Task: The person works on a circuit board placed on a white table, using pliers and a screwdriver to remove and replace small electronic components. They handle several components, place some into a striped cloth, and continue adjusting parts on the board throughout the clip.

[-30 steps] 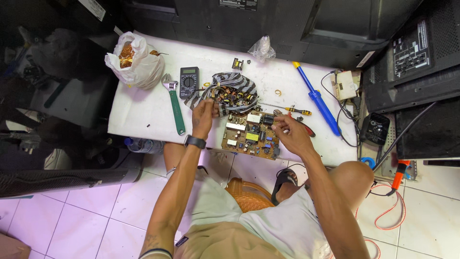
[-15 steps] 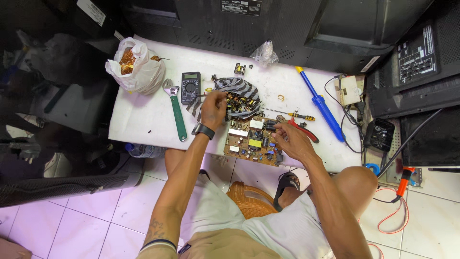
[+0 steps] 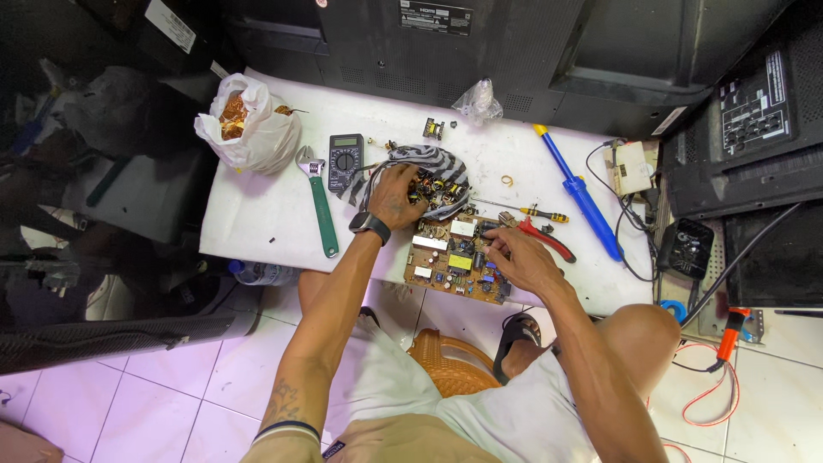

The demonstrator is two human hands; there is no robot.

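At the centre of the frame, on the white table (image 3: 257,223), the circuit board (image 3: 454,261) lies flat with its parts up, its long axis running from upper right to lower left and its near edge at the table's front, close to the person. The right hand (image 3: 523,257) rests on its right end, fingers curled and pinched on something too small to tell, apparently steadying it. The left hand (image 3: 396,193), just above, digs curled fingers into loose parts heaped on a striped cloth (image 3: 441,167).
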